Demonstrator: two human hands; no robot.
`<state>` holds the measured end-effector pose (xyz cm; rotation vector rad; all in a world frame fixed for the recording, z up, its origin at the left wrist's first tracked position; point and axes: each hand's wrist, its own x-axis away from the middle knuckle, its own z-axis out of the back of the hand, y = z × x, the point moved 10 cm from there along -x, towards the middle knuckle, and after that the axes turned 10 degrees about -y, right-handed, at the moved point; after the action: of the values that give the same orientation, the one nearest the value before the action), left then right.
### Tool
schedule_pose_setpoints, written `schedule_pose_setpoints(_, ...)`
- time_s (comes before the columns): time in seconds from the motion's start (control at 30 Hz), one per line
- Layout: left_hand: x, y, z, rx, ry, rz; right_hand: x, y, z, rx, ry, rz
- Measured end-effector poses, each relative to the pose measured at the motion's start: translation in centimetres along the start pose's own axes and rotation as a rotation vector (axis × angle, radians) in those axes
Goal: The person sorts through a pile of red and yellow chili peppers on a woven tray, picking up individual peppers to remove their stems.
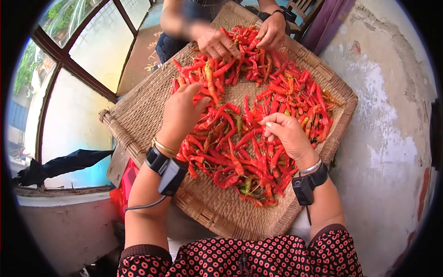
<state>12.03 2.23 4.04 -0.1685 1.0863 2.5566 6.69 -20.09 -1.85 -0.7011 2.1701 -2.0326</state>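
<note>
Across a tan, square-sided tray of woven fibre (143,101), slender, glossy red peppers (235,159) are spread in a loose ring. Above the nearer peppers, the bare right hand (290,138) is held with thumb and forefinger closed at the tips (whether a stem is pinched there cannot be told). By the heap's left side, the bare left hand (183,111) is raised, its fingers parted from the thumb. Beyond, peppers are touched by a co-worker's bare hands (217,44). Picking-over appears to be under way; a light pinch on one pepper would be called for next.
</note>
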Motion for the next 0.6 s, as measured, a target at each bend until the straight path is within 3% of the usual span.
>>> schedule_pose_setpoints(0.03,0.2,1.7,-0.6,-0.363,-0.035,-0.118,0.0,0.0,-0.2,0.041,-0.014,-0.005)
schedule_pose_setpoints(0.07,0.5,2.1,-1.0,-0.362,-0.043,-0.118,0.0,0.1,-0.4,0.084,-0.028,-0.009)
schedule_pose_setpoints(0.13,1.5,2.7,-5.6,-0.358,-0.394,-0.095,-0.2,0.4,-0.4,0.129,-0.018,-0.001)
schedule_pose_setpoints(0.17,2.0,2.0,-7.1,-0.500,-0.449,-0.071,-0.3,0.5,-0.7,0.200,-0.035,-0.018)
schedule_pose_setpoints(0.27,2.5,1.9,-7.9,-0.547,-0.482,-0.066,-0.7,1.5,-1.1,0.408,-0.058,-0.022)
schedule_pose_setpoints(0.33,2.7,0.8,-9.1,-0.570,-0.550,-0.041,-0.8,1.7,-3.8,0.684,-0.204,0.011)
schedule_pose_setpoints(0.4,2.7,1.4,-9.2,-0.528,-0.497,-0.101,0.1,0.9,-7.0,0.978,-0.352,0.243)
schedule_pose_setpoints(0.5,2.3,0.9,-9.2,-0.290,-0.635,-0.042,1.0,2.2,-8.6,1.101,-0.417,0.195)
schedule_pose_setpoints(0.53,2.0,0.7,-8.3,-0.074,-0.638,0.070,1.1,2.7,-8.9,1.175,-0.417,0.174)
schedule_pose_setpoints(0.6,0.6,0.7,-6.1,0.134,-0.510,0.111,1.0,3.1,-9.2,1.242,-0.412,0.150)
